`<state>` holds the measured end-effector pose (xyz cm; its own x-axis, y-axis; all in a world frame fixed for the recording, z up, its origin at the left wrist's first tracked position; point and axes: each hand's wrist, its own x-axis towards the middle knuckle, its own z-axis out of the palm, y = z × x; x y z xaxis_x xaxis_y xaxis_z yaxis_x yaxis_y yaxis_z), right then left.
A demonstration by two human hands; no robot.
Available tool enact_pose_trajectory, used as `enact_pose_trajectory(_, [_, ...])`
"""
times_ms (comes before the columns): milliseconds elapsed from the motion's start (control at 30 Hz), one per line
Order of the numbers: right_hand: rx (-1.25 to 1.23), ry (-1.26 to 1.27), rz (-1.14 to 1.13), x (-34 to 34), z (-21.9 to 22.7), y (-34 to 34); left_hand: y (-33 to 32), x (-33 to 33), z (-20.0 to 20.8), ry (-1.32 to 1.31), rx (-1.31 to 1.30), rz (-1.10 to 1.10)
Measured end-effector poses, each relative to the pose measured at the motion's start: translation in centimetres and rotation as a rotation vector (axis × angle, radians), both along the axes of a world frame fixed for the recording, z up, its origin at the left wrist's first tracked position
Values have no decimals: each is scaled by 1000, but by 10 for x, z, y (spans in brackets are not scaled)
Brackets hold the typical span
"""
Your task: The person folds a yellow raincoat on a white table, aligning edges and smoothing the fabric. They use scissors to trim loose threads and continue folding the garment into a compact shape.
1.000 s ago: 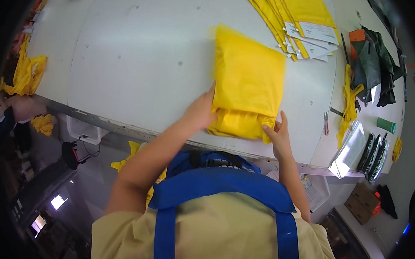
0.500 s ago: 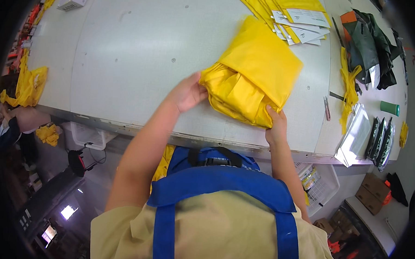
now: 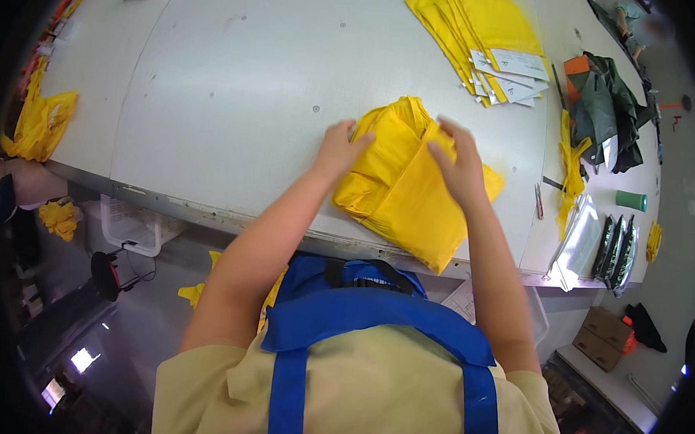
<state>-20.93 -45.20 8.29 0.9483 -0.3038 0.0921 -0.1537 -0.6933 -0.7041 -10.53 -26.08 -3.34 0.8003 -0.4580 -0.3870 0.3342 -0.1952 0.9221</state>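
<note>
A folded yellow fabric bundle (image 3: 385, 156) lies at the table's near edge, half covered by a flat yellow flap (image 3: 425, 213) that looks like a pouch. The flap's corner reaches over the edge toward me. At the bundle's left side is my left hand (image 3: 341, 148), fingers apart, close to the fabric. My right hand (image 3: 461, 166) hovers at its upper right with thumb and fingers spread. Neither hand grips the fabric; whether the fingertips touch it I cannot tell.
Flat yellow pouches (image 3: 480, 29) with white cards lie at the far right of the table (image 3: 228, 119). Farther right are dark green fabric (image 3: 600, 112), yellow strips (image 3: 573, 161), a red-handled small tool (image 3: 539, 200), a green cylinder (image 3: 631, 201) and silvery plastic bags (image 3: 571, 242). A white crate (image 3: 141, 227) sits below, left.
The bundle has turned, so its pouch side now points toward me, and it lies nearer the edge. Both hands have let go of it and moved up along its sides.
</note>
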Motion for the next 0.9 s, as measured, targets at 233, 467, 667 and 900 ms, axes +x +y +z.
enact_pose_trajectory(233, [293,406,-75,62,-62,-18,9,-1,29,396,-246,-81])
enact_pose_trajectory(467, [381,358,-17,2,-17,4,7,-50,39,104,-170,-245])
enact_pose_trajectory(667, [461,677,-43,16,-15,-17,-15,-59,34,143,-93,-411])
enact_pose_trajectory(900, [647,685,11,9,-15,-41,-22,-81,41,-112,-126,-405])
